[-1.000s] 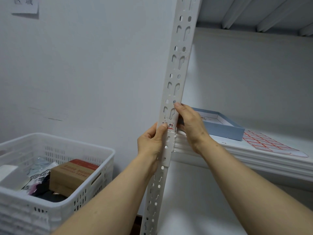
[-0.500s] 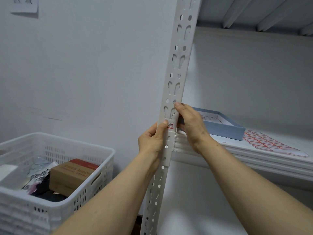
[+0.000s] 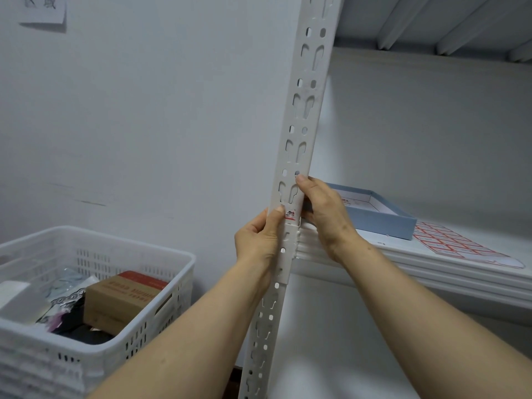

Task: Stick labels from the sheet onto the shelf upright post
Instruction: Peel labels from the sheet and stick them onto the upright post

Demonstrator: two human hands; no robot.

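A white slotted upright post (image 3: 305, 116) runs up the middle of the view. A small red-and-white label (image 3: 290, 214) sits on its face just above shelf level. My left hand (image 3: 259, 240) grips the post's left edge, with the thumb tip on the post face at the label's left edge. My right hand (image 3: 325, 211) wraps round the post's right edge beside the label. The label sheet (image 3: 454, 243), with several red-framed labels, lies flat on the shelf (image 3: 431, 266) to the right.
A shallow blue box (image 3: 383, 217) stands on the shelf behind my right hand. At lower left a white slotted basket (image 3: 121, 335) holds a brown carton (image 3: 123, 298) and other items. A paper note (image 3: 43, 10) hangs on the wall at top left.
My left thumb has slid slightly up the post face to the label's left edge. My right hand and the post stay where they were.
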